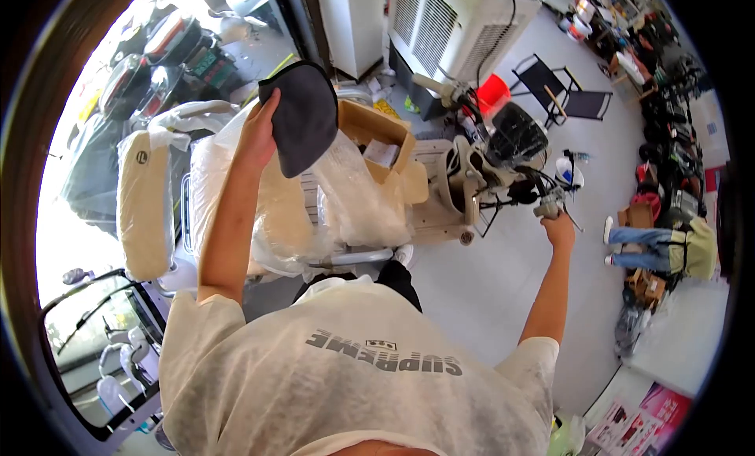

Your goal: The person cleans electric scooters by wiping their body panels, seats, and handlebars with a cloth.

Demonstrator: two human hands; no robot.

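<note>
While the left hand (255, 134) grips a dark grey cloth (303, 118) and holds it up over the plastic-wrapped scooter seat (259, 196), the right hand (558, 228) is stretched out well apart from it, closed around the handlebar grip (548, 208) of a cream scooter (480, 169). An open cardboard box (377, 137) sits just beyond the cloth. Judging from this, the step in hand looks like wiping down: the cloth is raised, not touching any surface. As a judgement, the next move calls for lowering the cloth flat onto a panel and keeping the handlebar steady so the scooter does not turn.
</note>
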